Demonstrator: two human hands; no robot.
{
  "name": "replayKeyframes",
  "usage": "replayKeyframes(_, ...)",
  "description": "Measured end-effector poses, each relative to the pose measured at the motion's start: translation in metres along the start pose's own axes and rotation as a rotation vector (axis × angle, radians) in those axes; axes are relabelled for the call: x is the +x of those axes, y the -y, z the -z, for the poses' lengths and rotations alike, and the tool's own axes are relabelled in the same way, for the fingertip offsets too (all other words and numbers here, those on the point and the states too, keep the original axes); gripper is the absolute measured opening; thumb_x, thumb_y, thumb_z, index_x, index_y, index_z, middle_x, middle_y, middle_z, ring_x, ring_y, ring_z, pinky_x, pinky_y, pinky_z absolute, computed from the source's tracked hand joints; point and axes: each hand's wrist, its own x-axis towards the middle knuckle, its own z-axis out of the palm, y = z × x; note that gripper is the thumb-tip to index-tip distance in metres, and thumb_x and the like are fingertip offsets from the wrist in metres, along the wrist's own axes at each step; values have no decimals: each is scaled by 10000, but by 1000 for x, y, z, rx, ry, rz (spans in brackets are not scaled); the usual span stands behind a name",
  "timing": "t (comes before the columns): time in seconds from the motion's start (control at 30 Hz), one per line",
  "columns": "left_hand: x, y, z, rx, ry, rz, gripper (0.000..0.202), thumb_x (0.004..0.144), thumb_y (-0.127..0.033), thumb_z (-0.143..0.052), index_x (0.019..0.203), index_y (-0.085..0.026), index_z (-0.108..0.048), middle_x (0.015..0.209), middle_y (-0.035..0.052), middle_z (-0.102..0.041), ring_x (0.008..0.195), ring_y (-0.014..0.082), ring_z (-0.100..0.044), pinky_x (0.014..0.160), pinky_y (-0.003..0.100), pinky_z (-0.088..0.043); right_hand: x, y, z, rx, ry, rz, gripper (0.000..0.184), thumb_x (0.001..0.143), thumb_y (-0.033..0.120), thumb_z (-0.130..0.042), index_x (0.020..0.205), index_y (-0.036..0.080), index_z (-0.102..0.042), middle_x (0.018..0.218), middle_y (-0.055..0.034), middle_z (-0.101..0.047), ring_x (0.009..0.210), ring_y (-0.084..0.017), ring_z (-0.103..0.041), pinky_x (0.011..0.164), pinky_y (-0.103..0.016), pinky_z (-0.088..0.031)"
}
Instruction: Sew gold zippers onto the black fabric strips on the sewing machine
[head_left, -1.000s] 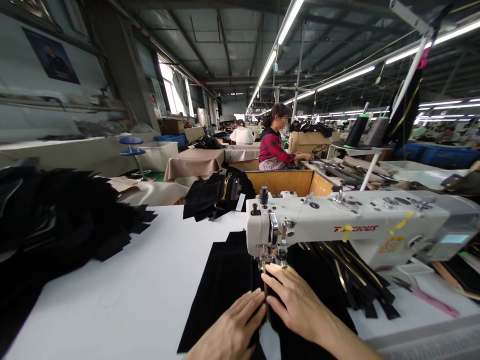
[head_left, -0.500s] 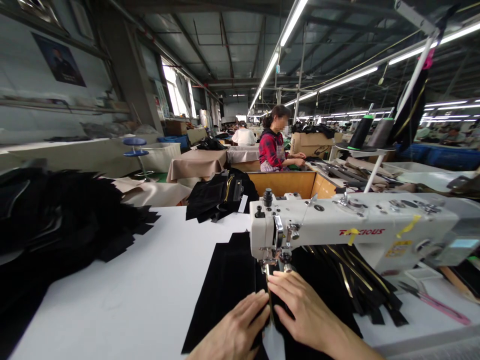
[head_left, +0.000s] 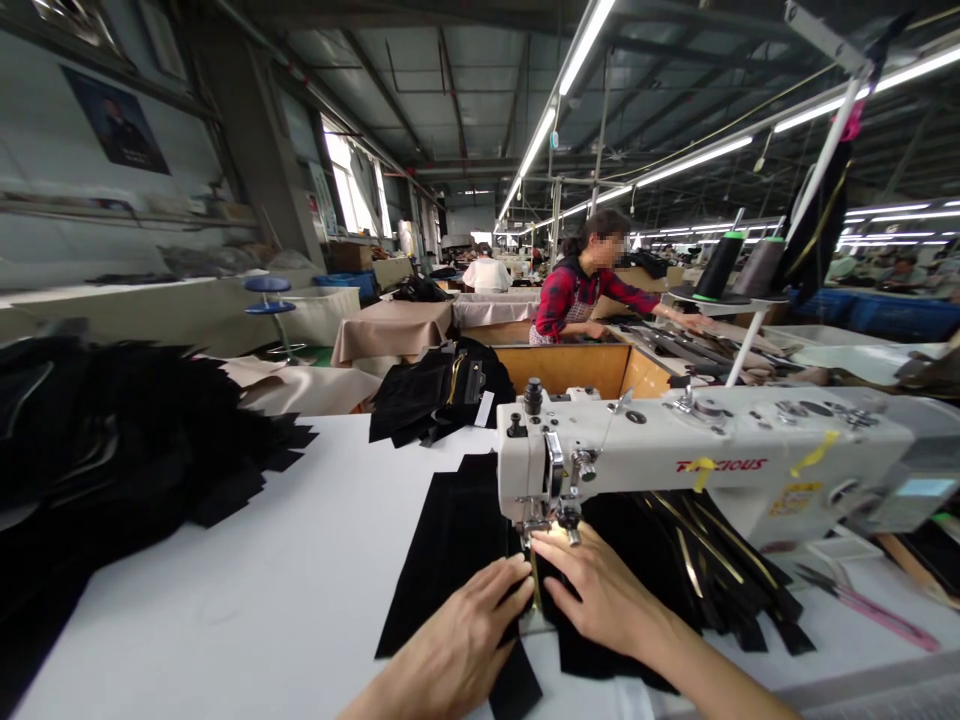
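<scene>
A white sewing machine (head_left: 712, 460) stands on the white table (head_left: 247, 590). Black fabric (head_left: 457, 530) lies under its needle head (head_left: 551, 500), with a gold zipper strip running between my hands. My left hand (head_left: 465, 630) lies flat on the fabric, fingers stretched toward the needle. On the other side of the strip my right hand (head_left: 600, 590) presses the fabric, fingertips just below the presser foot. Neither hand grips anything.
A big heap of black fabric pieces (head_left: 112, 450) fills the table's left. A folded black bundle (head_left: 439, 390) lies behind the machine. Black strips with gold zippers (head_left: 720, 570) fan out under the machine arm. Pink scissors (head_left: 862, 595) lie right. A person in a red plaid shirt (head_left: 585, 295) works beyond.
The fabric has fed further under the needle and both hands moved forward with it. The person in plaid has leaned to the right, arm stretched over their table.
</scene>
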Motion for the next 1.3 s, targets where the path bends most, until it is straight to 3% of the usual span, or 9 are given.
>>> replayKeyframes(0.3, 6, -1, -1, -21, -88, 51, 505, 862, -41, -495, 1345, -190, -475, 1273, 105, -581, 1216, 250, -572, 1042, 412, -502, 2, 1, 3, -21, 9, -53, 395, 894, 135, -543, 1286, 168, -588, 1245, -103, -651, 1160, -265, -592, 1069, -469, -440)
replayKeyframes(0.5, 1, 1, -14, 33, -95, 38, 553, 833, -48, -527, 1362, -190, -452, 1335, 110, -568, 1278, 265, -532, 1061, 427, -489, -12, 3, -8, 40, -38, -15, 426, 881, 187, -561, 1305, 154, -583, 1353, -112, -592, 1256, -260, -551, 1131, -476, -390)
replayKeyframes(0.67, 6, 8, -10, 41, -92, 21, 536, 867, -74, -514, 1386, -192, -448, 1310, 115, -580, 1246, 263, -554, 1042, 431, -499, -1, 2, -2, 16, -16, -24, 427, 863, 212, -589, 1287, 168, -606, 1307, -99, -628, 1206, -257, -583, 1151, -474, -355)
replayKeyframes(0.9, 11, 6, -1, -101, -161, 49, 253, 1015, -183, -416, 1190, -176, -599, 1096, 85, -622, 1034, 213, -621, 934, 360, -548, 1, -9, 1, 96, 13, -79, 468, 839, 174, -617, 1306, 203, -599, 1277, -78, -643, 1197, -271, -572, 1082, -471, -430)
replayKeyframes(1.1, 7, 11, -7, -327, -262, 115, 269, 1033, -175, -384, 1107, -182, -643, 1066, 68, -638, 995, 182, -624, 896, 300, -546, -6, 1, 5, 271, -148, 2, 273, 863, 93, -536, 1066, 197, -685, 1053, -61, -682, 1014, -207, -616, 946, -348, -509)
replayKeyframes(1.3, 9, 13, -11, -345, -289, 122, 237, 1009, -162, -433, 1097, -189, -652, 1039, 61, -655, 948, 176, -644, 865, 283, -552, -6, 11, 4, 198, -115, 60, 199, 885, 81, -517, 896, 199, -677, 887, -26, -658, 835, -171, -602, 872, -315, -507)
